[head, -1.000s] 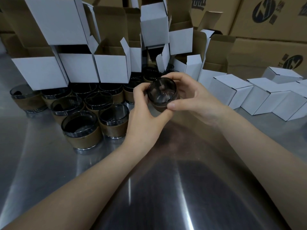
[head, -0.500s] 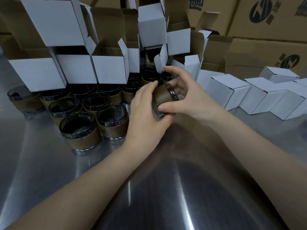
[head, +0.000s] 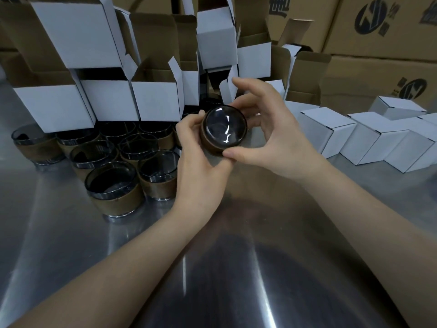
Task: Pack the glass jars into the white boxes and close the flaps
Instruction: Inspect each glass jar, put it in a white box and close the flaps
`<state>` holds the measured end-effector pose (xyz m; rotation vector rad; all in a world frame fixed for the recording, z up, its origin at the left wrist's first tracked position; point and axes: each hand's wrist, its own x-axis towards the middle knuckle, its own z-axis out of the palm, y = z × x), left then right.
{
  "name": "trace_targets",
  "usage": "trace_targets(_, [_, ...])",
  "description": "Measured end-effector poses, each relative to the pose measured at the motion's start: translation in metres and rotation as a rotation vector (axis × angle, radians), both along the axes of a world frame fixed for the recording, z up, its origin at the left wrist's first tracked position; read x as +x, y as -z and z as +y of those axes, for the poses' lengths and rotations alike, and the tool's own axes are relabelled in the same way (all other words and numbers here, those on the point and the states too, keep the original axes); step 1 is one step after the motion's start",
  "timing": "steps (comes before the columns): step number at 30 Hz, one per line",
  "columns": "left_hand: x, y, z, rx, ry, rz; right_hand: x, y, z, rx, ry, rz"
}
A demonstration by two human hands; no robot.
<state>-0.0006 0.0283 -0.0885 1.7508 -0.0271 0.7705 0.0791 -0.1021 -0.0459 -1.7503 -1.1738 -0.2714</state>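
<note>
The glass jar [head: 223, 131] is up off the table [head: 212, 268], left hand [head: 198, 166] and right hand [head: 279, 138] each gripping a side, base tipped toward the person, which looks like a quick check before boxing.

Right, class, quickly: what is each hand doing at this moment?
Left hand: grips the glass jar by its side.
Right hand: holds the same jar, thumb beneath it, forefinger lifted clear.
</note>
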Motion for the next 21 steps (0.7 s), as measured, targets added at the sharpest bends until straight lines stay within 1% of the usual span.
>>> trace_targets(3, [-0.0005, -0.0006, -0.0008, -0.039, 0.007, -0.007, -0.0041, -0.0017, -0.0001, -0.01, 0.008, -0.115])
trace_targets(6, [-0.001, -0.0011, -0.0012, -0.058, 0.003, -0.008, -0.0087, -0.0038, -0.0006, -0.043, 0.033, -0.187])
trace_targets(9, [-0.0015, -0.0006, -0.0016, -0.069, 0.007, -0.008, -0.0102, -0.0053, -0.0018, -0.071, 0.037, -0.215])
trace_targets(13, [-0.0014, -0.0003, -0.0022, -0.061, 0.01, -0.012, -0.0097, -0.0039, -0.0015, -0.053, 0.024, -0.195])
trace_targets(15, [-0.0015, -0.0011, -0.0029, -0.058, 0.008, -0.015, -0.0078, -0.002, -0.0004, -0.025, 0.008, -0.117])
trace_targets(19, [-0.0034, -0.0038, -0.0041, -0.03, -0.031, 0.0, -0.0033, 0.0004, -0.0003, -0.025, -0.033, 0.274])
trace_targets(21, [-0.0038, -0.0048, -0.0045, 0.01, -0.053, 0.02, -0.0016, 0.0013, -0.0014, -0.057, -0.016, 0.42])
